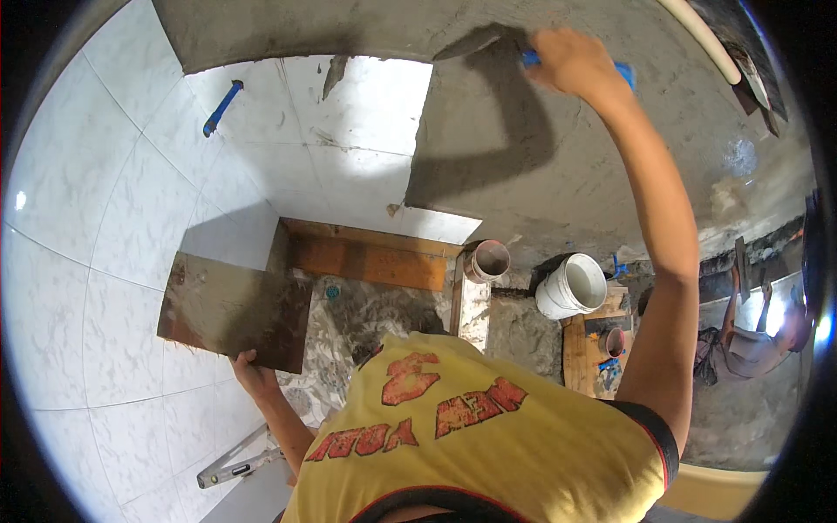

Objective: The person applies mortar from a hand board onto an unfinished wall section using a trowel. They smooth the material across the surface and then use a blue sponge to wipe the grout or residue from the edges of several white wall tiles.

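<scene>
My right hand [571, 63] is raised to the wall and closed around the blue handle of a trowel [475, 42]. Its pointed blade lies at or close to the grey mortar coat [349, 26], just above the white wall tiles [366, 105]; contact cannot be told. At the left, my left hand [253, 373] grips the lower edge of a square brown board [288, 331]. Grey mortar [227, 301] is spread over much of that board. Most of the left fingers are hidden beneath it.
A blue pipe stub [223, 109] sticks out of the tiles. Below stand a wooden plank [366, 260], a small bucket [488, 261] and a white bucket [571, 288]. A spirit level [235, 471] leans low at left. Another person [754, 353] is at far right.
</scene>
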{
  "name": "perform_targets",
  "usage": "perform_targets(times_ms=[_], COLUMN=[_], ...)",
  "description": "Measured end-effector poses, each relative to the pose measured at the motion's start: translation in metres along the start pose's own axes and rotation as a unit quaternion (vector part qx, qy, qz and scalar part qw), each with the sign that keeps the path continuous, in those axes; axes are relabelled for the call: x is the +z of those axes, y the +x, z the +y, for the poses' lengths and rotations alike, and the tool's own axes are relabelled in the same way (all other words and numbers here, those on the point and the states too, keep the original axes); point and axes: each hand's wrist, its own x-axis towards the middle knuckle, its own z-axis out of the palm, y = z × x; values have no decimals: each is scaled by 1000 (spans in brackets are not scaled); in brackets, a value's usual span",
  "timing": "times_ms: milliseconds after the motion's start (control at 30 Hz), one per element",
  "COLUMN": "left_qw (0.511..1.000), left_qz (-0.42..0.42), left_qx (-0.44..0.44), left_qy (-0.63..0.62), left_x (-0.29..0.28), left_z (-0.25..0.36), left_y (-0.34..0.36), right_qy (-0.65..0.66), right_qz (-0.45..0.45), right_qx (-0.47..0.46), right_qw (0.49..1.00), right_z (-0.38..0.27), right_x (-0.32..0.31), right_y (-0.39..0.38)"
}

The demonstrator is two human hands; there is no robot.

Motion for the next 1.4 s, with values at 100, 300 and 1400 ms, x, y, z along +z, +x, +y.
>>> perform_targets(times_ms=[100,300,1400], left_qw=[1000,999,998], left_qz=[19,-25,-24], left_qx=[2,-12,-47], left_qy=[14,-26,-40], left_x=[7,7,-64], left_z=[1,-1,28], left_y=[-2,3,43], right_qy=[25,178,130], right_qz=[-25,-286,-212], right_qx=[20,114,174], right_qw=[999,934,953], right_z=[-1,-99,-147], right_x=[61,178,119], right_y=[-41,-86,-21])
